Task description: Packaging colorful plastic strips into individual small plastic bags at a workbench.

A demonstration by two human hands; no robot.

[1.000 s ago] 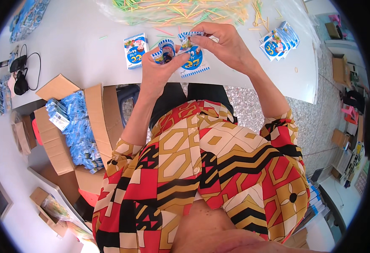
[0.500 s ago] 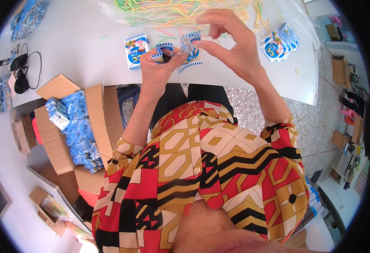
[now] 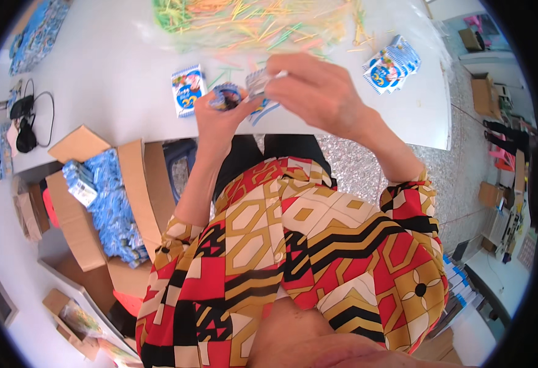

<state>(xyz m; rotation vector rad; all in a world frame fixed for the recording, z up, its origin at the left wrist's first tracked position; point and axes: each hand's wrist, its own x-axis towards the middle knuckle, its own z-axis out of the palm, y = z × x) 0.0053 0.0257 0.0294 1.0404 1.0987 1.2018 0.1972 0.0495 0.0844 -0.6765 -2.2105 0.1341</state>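
Over the table's front edge, my left hand (image 3: 217, 122) is closed around a blue-and-white printed packet (image 3: 225, 97) with a dark opening at its top. A second blue-and-white packet (image 3: 256, 83) stands between that hand's fingertips and my right hand (image 3: 321, 95). My right hand's fingers are pinched together at its upper edge, on a small whitish bit too blurred to make out. Left of my hands, a flat blue-and-white packet (image 3: 188, 92) lies on the table. To the right lies a fanned pile of similar packets (image 3: 391, 66).
Thin coloured sticks (image 3: 250, 24) lie in a clear plastic bag across the far table (image 3: 115, 80). At my left an open cardboard box (image 3: 134, 184) holds many blue packets (image 3: 112, 211). Black corded items (image 3: 25, 119) and more packets (image 3: 39, 34) lie at the table's left.
My right hand has come down and left, its spread fingers now closed at the second packet's top. My left hand keeps its hold. The whole view has shifted slightly.
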